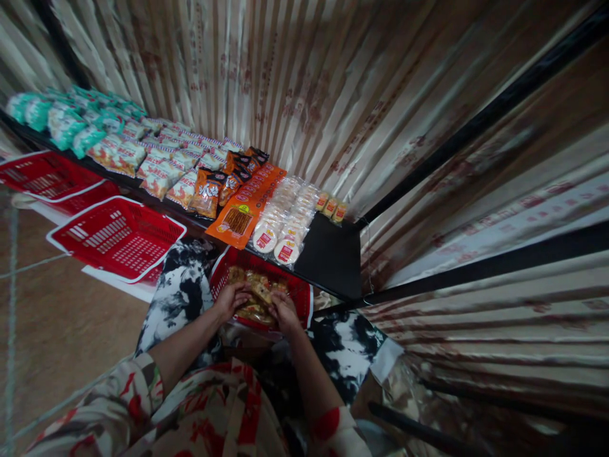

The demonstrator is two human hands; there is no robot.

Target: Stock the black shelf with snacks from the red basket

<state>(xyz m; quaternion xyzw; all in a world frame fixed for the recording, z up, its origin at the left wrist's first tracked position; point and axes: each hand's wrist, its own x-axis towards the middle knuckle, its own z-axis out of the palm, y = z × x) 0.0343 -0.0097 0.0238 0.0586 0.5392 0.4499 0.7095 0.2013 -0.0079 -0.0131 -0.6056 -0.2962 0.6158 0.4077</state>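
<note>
Digging both hands, left hand (231,298) and right hand (284,311), fingers curled on snack packets (254,293), we keep the red basket (304,298) lap-near for the shelf (328,257).

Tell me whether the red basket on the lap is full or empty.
Partly filled: snack packets lie inside the red basket, both hands among them.

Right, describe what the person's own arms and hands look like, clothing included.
Both hands are bare: no gloves, and no rings or watch that I can make out on the left hand or the right hand. The forearms are bare too. Loose short sleeves end near the elbows, the left sleeve and the right sleeve, in pale cream fabric printed with red and dark green floral shapes.
</note>
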